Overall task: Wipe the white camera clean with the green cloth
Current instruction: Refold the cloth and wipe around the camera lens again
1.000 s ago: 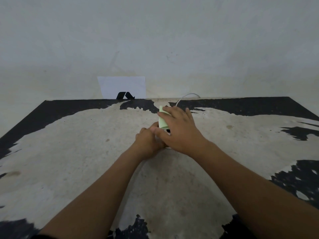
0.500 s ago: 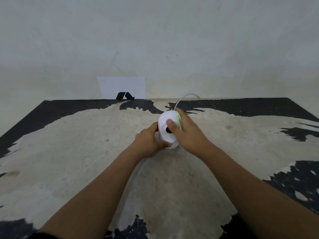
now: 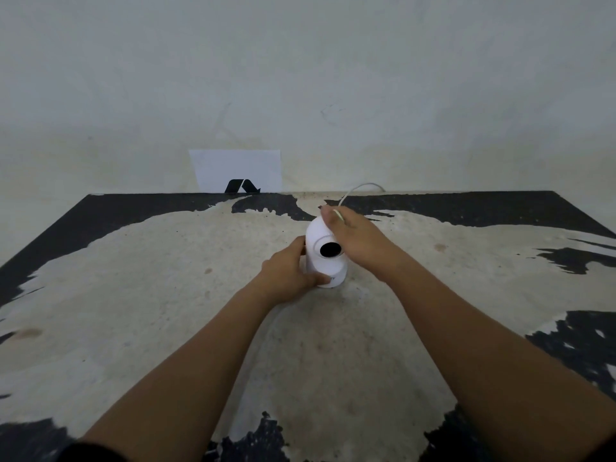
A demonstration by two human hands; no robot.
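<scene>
Two hands at work on the white camera [image 3: 325,258], upright at the middle of the worn table [image 3: 166,295]: left hand [image 3: 286,276] curled around the lower body, right hand [image 3: 356,238] closed over the right side and top, with only a pale sliver of the green cloth [image 3: 338,215] showing by the fingers. Best to keep the base pinned and sweep the cloth round the dome with light pressure. Worth sparing the black lens [image 3: 329,250] from grit and minding the thin white cable [image 3: 360,188] behind.

Worn table [image 3: 140,295] – black paint mostly gone; white camera [image 3: 325,258] stands upright near centre-back.
</scene>
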